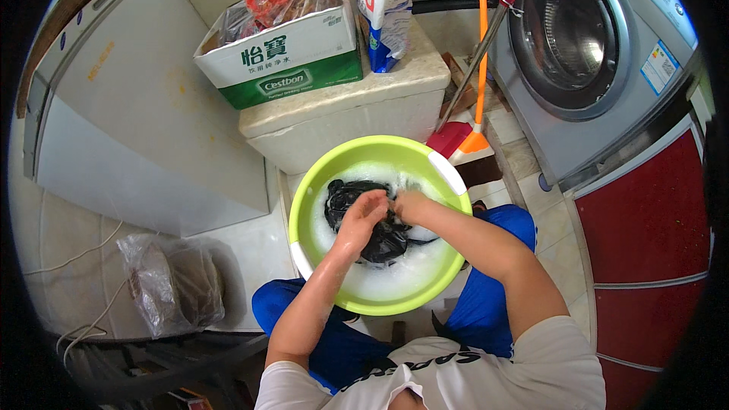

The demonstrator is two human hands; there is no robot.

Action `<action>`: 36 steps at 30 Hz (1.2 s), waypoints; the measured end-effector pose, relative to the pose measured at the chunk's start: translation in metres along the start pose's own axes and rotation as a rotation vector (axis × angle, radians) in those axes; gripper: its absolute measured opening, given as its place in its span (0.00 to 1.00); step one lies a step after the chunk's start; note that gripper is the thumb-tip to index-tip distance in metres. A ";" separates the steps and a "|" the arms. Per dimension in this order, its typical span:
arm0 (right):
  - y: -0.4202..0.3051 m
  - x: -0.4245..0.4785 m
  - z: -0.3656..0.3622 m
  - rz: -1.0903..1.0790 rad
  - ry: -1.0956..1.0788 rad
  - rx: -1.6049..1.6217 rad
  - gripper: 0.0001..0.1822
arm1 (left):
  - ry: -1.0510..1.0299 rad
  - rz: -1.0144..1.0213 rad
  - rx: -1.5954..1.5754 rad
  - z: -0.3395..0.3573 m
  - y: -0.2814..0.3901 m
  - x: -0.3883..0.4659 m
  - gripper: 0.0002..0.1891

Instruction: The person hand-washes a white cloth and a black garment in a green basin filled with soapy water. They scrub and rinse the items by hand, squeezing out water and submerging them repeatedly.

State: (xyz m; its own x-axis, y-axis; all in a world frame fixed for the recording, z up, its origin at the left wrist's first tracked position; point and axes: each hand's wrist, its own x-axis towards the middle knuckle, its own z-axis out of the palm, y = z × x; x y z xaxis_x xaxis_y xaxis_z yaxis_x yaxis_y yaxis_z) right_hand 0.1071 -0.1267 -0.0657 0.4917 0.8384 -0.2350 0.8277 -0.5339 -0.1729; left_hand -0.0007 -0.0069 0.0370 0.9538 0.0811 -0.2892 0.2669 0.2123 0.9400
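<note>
A lime-green plastic basin (307, 193) with white handle grips stands between my knees, holding foamy, soapy water (370, 285). In the suds lies a wet black item (387, 242), a bag or garment; the picture does not settle which. My left hand (364, 213) is over the middle of it, fingers curved and thumb towards the other hand. Close beside it, my right hand (411, 206) is curled at the item's upper right edge. The right fingertips are mostly hidden, and whether either hand grips the fabric is unclear.
Behind the basin, a lidded pale foam box (347, 125) bears a cardboard carton (296, 68) and a detergent bag (383, 17). A broom (475, 139) and dustpan (450, 135) stand right of it. A washing machine (603, 119) is at right, a white appliance (148, 125) at left.
</note>
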 end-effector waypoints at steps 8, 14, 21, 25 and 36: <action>-0.020 -0.008 -0.104 0.059 0.146 0.374 0.11 | -0.104 -0.398 -0.564 -0.003 -0.007 -0.001 0.30; -0.064 -0.035 -0.138 -0.171 0.335 0.703 0.15 | -0.184 -0.157 -0.727 0.011 -0.005 0.000 0.38; -0.088 -0.035 -0.112 -0.331 0.779 0.152 0.15 | -0.087 -0.117 -1.155 0.012 0.005 0.009 0.20; -0.045 0.007 -0.102 0.105 0.738 0.332 0.17 | 0.064 -0.190 -0.931 0.010 -0.017 0.016 0.16; -0.049 0.009 -0.094 0.208 0.635 0.396 0.14 | 0.083 -0.145 -1.107 0.014 -0.023 0.017 0.19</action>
State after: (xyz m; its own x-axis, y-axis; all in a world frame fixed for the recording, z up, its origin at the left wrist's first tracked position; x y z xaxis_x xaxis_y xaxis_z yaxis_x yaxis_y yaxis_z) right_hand 0.0968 -0.0827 0.0300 0.7858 0.5552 0.2723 0.6021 -0.5863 -0.5420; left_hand 0.0113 -0.0242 0.0125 0.9005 0.0410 -0.4329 0.0661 0.9710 0.2296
